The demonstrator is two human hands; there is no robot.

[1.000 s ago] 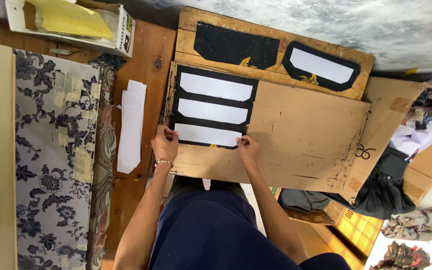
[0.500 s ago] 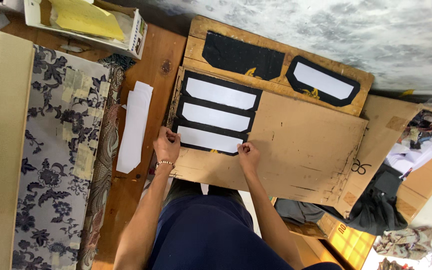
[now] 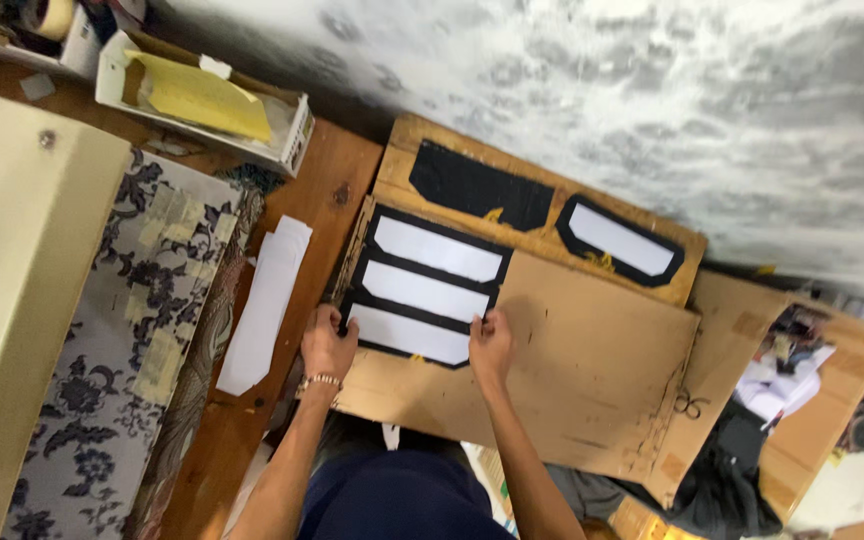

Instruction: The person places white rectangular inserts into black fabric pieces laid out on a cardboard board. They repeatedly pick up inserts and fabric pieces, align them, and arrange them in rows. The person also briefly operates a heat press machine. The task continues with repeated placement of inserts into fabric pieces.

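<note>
Left hand and right hand press flat, fingers closed, on the white strip (lowest of three) upon the cardboard sheet.

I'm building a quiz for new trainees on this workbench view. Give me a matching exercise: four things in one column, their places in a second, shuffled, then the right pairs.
Things:
1. left hand
2. right hand
3. stack of white paper strips
4. white box with yellow paper

Places:
A. top left, near the wall
B. on the wooden table, left of the cardboard sheet
C. at the left end of the lowest white strip
D. at the right end of the lowest white strip

Pairs: 1-C, 2-D, 3-B, 4-A
</note>
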